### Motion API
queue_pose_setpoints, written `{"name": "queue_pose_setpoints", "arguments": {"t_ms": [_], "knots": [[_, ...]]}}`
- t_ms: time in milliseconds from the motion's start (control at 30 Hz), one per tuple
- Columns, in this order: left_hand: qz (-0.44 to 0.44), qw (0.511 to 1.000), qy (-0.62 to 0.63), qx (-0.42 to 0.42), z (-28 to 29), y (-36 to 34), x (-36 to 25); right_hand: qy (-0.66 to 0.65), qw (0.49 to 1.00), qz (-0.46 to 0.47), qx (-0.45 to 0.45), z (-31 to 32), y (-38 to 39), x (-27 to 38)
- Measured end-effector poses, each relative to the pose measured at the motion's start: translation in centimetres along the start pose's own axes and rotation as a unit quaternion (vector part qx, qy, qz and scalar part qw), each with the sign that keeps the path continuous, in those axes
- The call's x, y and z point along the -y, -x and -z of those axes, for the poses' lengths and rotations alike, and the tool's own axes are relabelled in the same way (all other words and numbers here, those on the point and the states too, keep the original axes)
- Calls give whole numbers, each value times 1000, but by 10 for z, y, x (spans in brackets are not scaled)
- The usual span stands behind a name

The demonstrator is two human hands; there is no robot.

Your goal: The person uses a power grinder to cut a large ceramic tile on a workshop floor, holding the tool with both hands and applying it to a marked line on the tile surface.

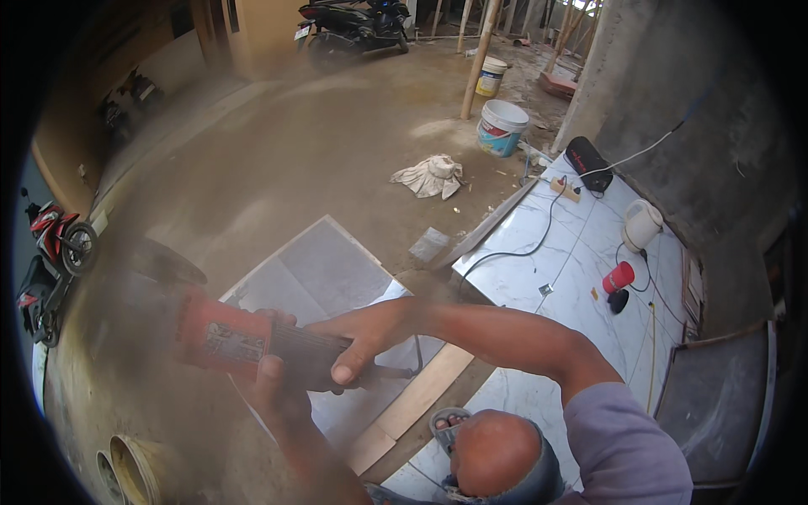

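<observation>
Place: a building site, possibly at a home
Underfoot: bare, dusty ground (pixel 278 160), with glossy white tiles (pixel 526 244) at the right
Right side: a raw grey cement wall (pixel 682 109)
Far side: a painted yellow wall (pixel 278 34); upright wooden poles (pixel 481 67)
Gear: a red power tool (pixel 220 338) in dusty air, buckets (pixel 502 128), a socket strip (pixel 565 190) on the tiles
Parked: a black motorbike (pixel 358 27) at the back, a red motorbike (pixel 55 240) at the left
Everyday things: a white jug (pixel 642 225) and red cup (pixel 619 277)

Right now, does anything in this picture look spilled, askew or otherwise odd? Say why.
Yes. What looks like dust hangs around the red power tool in the left hand and right hand, blurring its far end. A whitish cloth also lies crumpled on the floor, apart from the tiles, as if dropped.
</observation>
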State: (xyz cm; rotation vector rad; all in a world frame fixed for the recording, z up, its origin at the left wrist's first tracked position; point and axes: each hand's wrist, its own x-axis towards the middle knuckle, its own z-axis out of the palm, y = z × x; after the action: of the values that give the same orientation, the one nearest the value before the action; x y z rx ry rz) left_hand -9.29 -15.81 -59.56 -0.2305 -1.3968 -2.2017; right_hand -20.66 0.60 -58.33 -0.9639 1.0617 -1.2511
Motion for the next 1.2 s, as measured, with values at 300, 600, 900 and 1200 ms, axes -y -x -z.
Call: {"name": "queue_pose_setpoints", "arguments": {"t_ms": [300,600,900,1200], "knots": [[14,959,-90,-269,17,1,-18,442,813,-343,-159,6,182,-97],[-4,970,-129,-206,53,6,-3,559,558,-553,-267,-56,367,-116],[139,969,5,-204,18,23,99,-96,756,-395,-512,-64,473,-264],[272,948,60,-156,-21,95,178,320,633,-509,-488,9,338,-281]]}}
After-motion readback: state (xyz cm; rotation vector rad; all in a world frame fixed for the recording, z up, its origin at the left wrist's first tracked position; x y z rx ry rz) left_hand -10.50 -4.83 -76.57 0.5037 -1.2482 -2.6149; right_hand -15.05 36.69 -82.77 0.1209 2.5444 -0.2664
